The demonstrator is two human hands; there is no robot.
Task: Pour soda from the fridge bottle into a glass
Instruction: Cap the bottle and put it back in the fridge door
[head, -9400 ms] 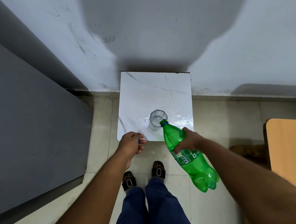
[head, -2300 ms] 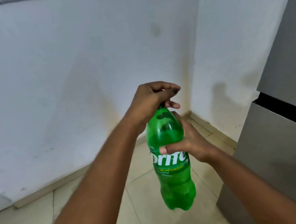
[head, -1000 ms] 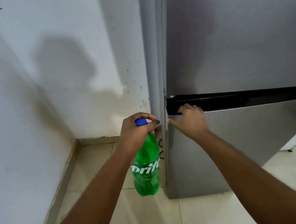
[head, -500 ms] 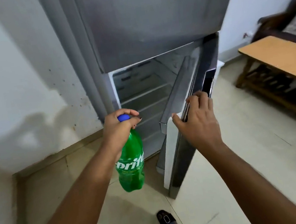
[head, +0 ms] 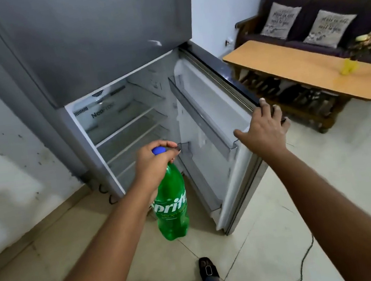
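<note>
The left hand (head: 152,164) is clenched around the neck of the green Sprite bottle (head: 171,205), which hangs upright just below its blue cap (head: 158,150), near the open fridge. The right hand (head: 263,128) rests spread on the edge of the fridge door (head: 220,120), fingers over its rim.

Held only by the neck, the heavy bottle could slip or swing into the door shelf (head: 200,118). A careless shove might catch the fingers.

"Sprite" reads on the label; "NeoFrost" shows faintly inside the fridge.
</note>
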